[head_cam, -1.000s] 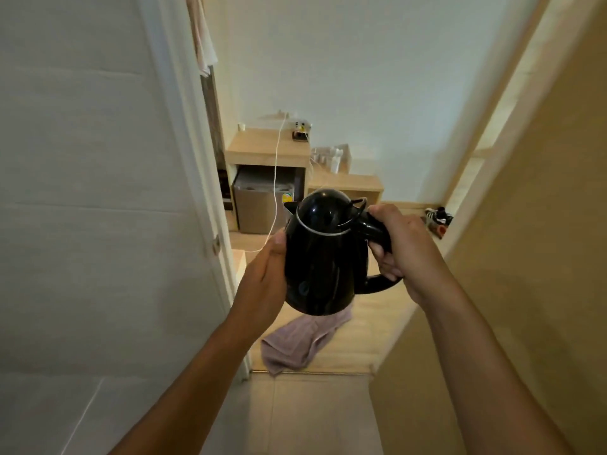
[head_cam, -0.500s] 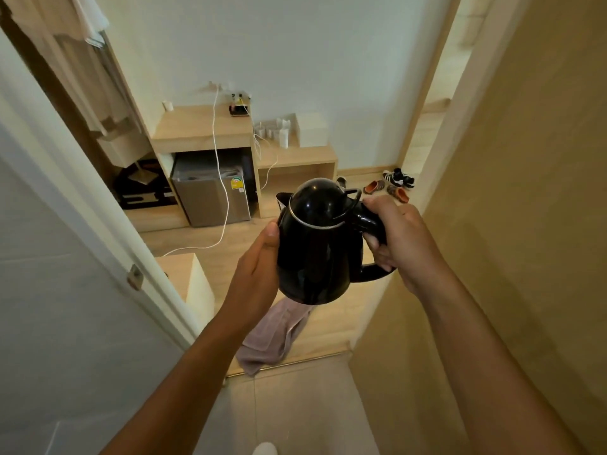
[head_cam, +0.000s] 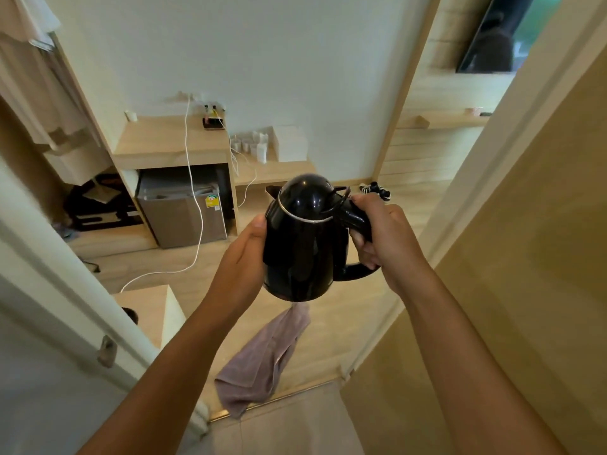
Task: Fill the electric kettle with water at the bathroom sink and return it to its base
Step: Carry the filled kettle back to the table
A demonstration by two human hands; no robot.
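Observation:
I hold a glossy black electric kettle [head_cam: 303, 238] with a chrome rim in front of me at chest height, its lid down and spout pointing left and away. My right hand [head_cam: 384, 239] is wrapped around the handle. My left hand [head_cam: 244, 254] presses flat against the kettle's left side. I stand in a doorway facing a wooden counter [head_cam: 170, 146] against the far wall. No kettle base shows clearly; a small dark item [head_cam: 213, 123] sits at the counter's back right.
A grey towel [head_cam: 262, 359] lies on the floor at the threshold. Under the counter stands a small fridge [head_cam: 182, 211], with a white cable [head_cam: 193, 205] trailing to the floor. An open door [head_cam: 59, 310] stands left, a wall right, a low wooden box [head_cam: 151, 310], shoes [head_cam: 374, 188] farther off.
The view has advanced through the doorway and widened: the counter, fridge and hanging clothes are now fuller in view. Both hands keep the same hold on the kettle.

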